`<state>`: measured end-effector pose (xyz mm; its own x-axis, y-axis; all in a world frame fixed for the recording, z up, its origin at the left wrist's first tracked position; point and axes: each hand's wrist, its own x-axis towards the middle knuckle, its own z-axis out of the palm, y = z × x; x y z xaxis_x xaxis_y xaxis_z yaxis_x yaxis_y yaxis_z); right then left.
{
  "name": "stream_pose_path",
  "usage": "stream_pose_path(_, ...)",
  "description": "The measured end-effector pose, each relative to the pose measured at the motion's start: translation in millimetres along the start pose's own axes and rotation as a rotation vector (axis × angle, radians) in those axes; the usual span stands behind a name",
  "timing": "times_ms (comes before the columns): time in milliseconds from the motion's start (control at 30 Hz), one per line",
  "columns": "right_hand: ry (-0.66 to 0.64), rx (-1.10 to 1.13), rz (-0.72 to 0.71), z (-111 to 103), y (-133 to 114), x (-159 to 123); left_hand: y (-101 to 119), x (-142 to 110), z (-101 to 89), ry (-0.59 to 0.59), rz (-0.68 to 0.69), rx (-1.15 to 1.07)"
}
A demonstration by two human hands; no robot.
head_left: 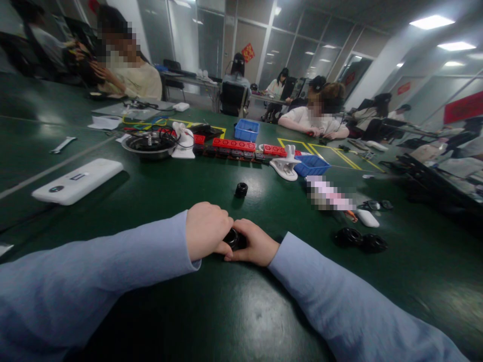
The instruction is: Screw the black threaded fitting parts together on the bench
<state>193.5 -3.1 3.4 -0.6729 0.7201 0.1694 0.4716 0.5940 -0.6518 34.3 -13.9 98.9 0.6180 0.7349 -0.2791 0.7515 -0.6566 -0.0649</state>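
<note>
Black round part (232, 240): sits between left hand (207, 229) and right hand (257, 242), low over the green table (249, 311). Cannot tell whether touching it or just above. Gripped on the left with fingers curled narrowly over one side and thumb at the near edge; gripped on the right with thumb and fingers closed around the opposite side. Mostly hidden by both grips.

Probably best to brace firmly with the right, press evenly with the left, avoid tilting, and stay clear of the small black cylinder (241, 189) just beyond. Well apart, to the right: a pair of black rings (349, 235).

As for writing, cannot read any brand: on the white device (77, 182) at left, dark marks too small to decipher; on the red diamond decoration (248, 53) in the background, yellow characters too blurred; on the red banner (464, 106) at far right, nothing legible.
</note>
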Motion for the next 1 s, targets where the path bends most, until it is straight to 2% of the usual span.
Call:
stream_pose_path(233, -0.005, -0.038, 0.018, 0, -1, 0, 5, -1, 3.1, 0.002, -0.026, 0.065)
stream_pose_path(500, -0.004, -0.056, 0.027, 1, 0, 0, 12, -1, 8.1, 0.083, -0.099, 0.091)
stream_pose_path(700, 0.001, -0.074, 0.029, 2, 2, -1, 7, -4, 6.5, 0.125, -0.101, 0.085)
stream_pose_path(767, 0.004, -0.059, 0.021, 2, 3, -1, 0, -6, 1.2, 0.154, -0.035, 0.078)
stream_pose_path(833, -0.001, -0.034, 0.004, 1, 3, -1, -10, -7, -4.3, 0.158, 0.104, 0.014)
stream_pose_path(933, -0.012, 0.0, -0.024, 0, 2, -1, -26, -4, -8.4, 0.107, 0.339, -0.149)
stream_pose_path(1000, -0.012, 0.006, -0.024, -1, 1, -1, -35, 1, -7.8, 0.053, 0.417, -0.219)
